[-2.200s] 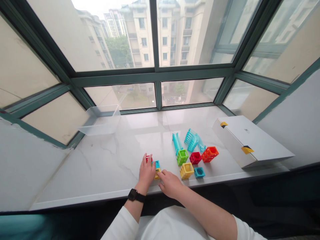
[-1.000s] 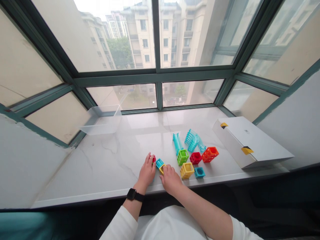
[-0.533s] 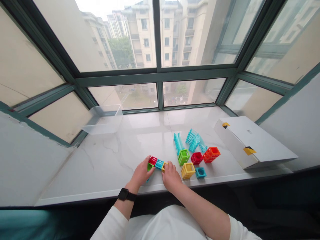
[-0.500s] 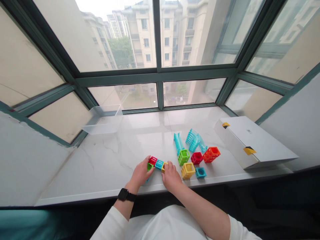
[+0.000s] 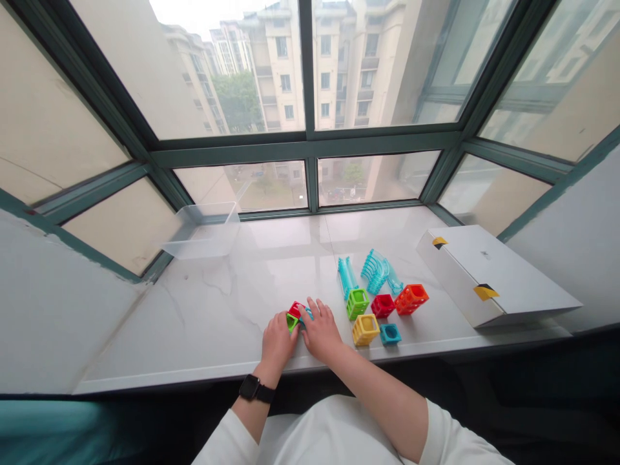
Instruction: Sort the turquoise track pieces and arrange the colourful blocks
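My left hand (image 5: 279, 342) is closed on a small run of joined toy blocks near the front edge of the sill. Its green block (image 5: 292, 322) and red block (image 5: 296, 309) show above the fingers. My right hand (image 5: 321, 330) lies over the right part of the run, fingers bent around it. Only a sliver of the blue block (image 5: 307, 314) shows there, and the yellow end is hidden. To the right stand a yellow block (image 5: 365, 330), a green block (image 5: 357, 304) and a small blue block (image 5: 390, 334).
Behind these are a red block (image 5: 382, 306), an orange block (image 5: 411, 299) and clear blue track pieces (image 5: 378, 271). A white box (image 5: 494, 271) sits at the right. By the window at the left is a clear plastic tub (image 5: 203, 245). The white sill (image 5: 232, 284) ends close to my body.
My right hand has shifted left over the joined blocks, covering the yellow one and much of the blue. My left hand has turned slightly and moved right.
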The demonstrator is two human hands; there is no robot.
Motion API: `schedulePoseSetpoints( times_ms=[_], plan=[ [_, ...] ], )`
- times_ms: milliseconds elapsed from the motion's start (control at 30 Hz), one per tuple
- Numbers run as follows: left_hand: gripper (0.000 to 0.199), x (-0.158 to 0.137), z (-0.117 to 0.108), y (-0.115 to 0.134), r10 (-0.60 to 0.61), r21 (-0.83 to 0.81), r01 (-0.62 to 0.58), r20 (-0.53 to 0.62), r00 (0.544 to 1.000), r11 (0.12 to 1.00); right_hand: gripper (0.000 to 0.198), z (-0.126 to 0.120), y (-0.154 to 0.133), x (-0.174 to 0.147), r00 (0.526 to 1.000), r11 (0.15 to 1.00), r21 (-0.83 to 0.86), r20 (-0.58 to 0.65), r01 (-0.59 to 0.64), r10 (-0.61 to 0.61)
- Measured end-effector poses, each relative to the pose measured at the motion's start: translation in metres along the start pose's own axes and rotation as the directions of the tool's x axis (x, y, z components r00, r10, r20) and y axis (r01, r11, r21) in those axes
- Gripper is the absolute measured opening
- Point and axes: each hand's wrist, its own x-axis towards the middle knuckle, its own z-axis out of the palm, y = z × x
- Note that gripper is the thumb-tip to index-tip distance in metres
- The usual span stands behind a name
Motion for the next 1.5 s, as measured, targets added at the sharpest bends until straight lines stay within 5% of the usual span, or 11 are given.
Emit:
schedulePoseSetpoints(
  times_ms=[333, 700, 900, 1033, 1167, 1500],
  plan=[
    [0.036, -0.001, 0.001, -0.025, 0.137, -0.088, -0.138, -0.009, 0.99, 0.987, 0.056, 0.016, 0.004, 0.008, 0.998, 1.0, -0.027, 0.068, -0.01, 0.012],
    [0.044, -0.006, 0.003, -0.041, 0.036, -0.237, -0.079, -0.182, 0.983, 0.968, 0.068, 0.013, -0.002, 0.007, 0.999, 1.0, -0.026, 0.038, -0.013, 0.014],
    [0.046, -0.01, -0.001, -0.037, 0.0, -0.36, -0.068, -0.185, 0.983, 0.93, 0.07, 0.004, -0.003, 0.006, 0.999, 0.999, 0.02, 0.007, -0.035, 0.035],
    [0.046, -0.013, -0.007, -0.031, 0.104, -0.395, -0.159, -0.158, 0.982, 0.905, 0.071, -0.008, -0.003, 0.007, 0.992, 0.986, 0.14, -0.098, 0.087, -0.074],
    [0.048, -0.014, -0.015, -0.024, 0.207, -0.413, -0.255, -0.158, 0.965, 0.875, 0.053, -0.025, -0.002, 0.008, 0.975, 0.929, 0.308, -0.149, 0.203, -0.163],
    [0.071, -0.001, -0.002, -0.016, 0.172, -0.405, -0.201, -0.108, 0.979, 0.892, 0.035, -0.031, 0.007, -0.022, 0.936, 0.854, 0.521, -0.304, 0.007, 0.178]
  ],
)
